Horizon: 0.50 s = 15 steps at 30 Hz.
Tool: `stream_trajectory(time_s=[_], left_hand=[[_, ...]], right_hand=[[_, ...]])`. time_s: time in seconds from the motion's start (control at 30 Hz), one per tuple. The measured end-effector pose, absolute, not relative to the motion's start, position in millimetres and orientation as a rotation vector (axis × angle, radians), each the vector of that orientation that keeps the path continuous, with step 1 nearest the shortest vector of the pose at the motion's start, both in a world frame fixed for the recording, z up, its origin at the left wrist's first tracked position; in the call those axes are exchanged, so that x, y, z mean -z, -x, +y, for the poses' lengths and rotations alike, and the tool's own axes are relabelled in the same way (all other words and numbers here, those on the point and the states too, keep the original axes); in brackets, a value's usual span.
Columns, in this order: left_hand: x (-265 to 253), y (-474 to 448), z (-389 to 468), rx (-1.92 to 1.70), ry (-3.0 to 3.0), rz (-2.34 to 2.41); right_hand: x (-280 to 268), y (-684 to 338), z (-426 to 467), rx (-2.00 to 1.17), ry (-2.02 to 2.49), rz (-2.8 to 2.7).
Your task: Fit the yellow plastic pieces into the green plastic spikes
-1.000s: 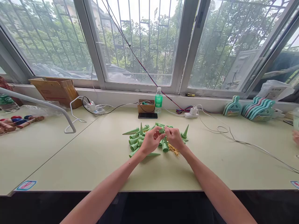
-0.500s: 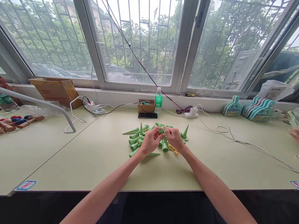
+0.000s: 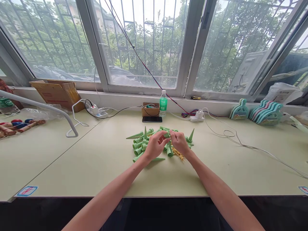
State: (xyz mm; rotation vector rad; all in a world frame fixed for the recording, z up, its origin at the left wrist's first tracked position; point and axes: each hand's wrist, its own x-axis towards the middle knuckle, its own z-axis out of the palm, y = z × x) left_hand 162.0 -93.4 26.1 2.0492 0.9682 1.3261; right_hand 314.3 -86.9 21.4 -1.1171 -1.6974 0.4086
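My left hand (image 3: 156,144) is closed with thumb and fingers around the ribbed end of a green plastic plant watering spike (image 3: 166,134). From the other side, the fingers of my right hand (image 3: 179,142) pinch at the same spike, and its tapered part points down towards me. The fingertips partly cover it. Under and around both hands lies a pile of similar green spikes (image 3: 138,145), some on their sides and a few standing point up. Small yellow plastic parts (image 3: 178,154) are heaped just below my right hand.
Behind the pile are a black phone (image 3: 152,119), a small cardboard box (image 3: 150,111) and a water bottle (image 3: 163,103). White cables (image 3: 237,141) run across the right side. Teal boards (image 3: 266,113) stand at the back right, and a grey metal tube (image 3: 55,110) arches at the left.
My hands stay at nearly the same place, with a slight shift of the fingers and the held spike. Another person's hand at the right edge has gone out of view.
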Motion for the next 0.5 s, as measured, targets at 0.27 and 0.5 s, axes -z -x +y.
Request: stream_trajectory(time_s=[0.27,0.5], left_hand=[[-27.1,-161.7,-93.5,-1.363,-2.090,0.932],[-27.2,-162.2,-95.0,-1.358,-2.061,0.926]], right_hand=[[-21.6,-314.0,-87.6,-0.432,1.109,-1.695],[-20.7,-314.1,-85.5,-0.429,1.100,-1.679]])
